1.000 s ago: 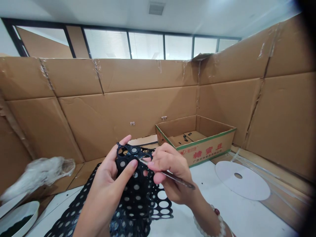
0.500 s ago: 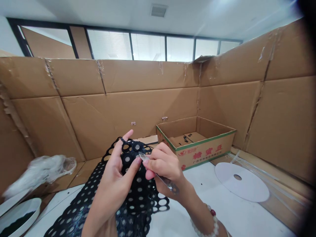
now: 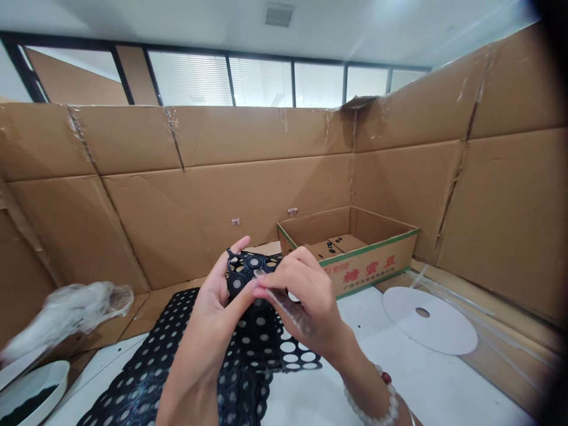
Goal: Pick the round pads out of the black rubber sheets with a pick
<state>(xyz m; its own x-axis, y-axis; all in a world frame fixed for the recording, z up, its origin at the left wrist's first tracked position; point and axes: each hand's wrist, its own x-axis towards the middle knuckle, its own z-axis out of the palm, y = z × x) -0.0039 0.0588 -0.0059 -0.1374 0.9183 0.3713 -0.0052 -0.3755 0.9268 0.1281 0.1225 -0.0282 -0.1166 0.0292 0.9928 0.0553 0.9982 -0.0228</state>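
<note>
black sheet one, blade one, box one

The black sheet is full of round holes. Its top end is lifted up. A thin pointed tool touches it.

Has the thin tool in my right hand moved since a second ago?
Yes. The thin tool has swung: its rear end, earlier below the cardboard box front, now stops left of it.
</note>
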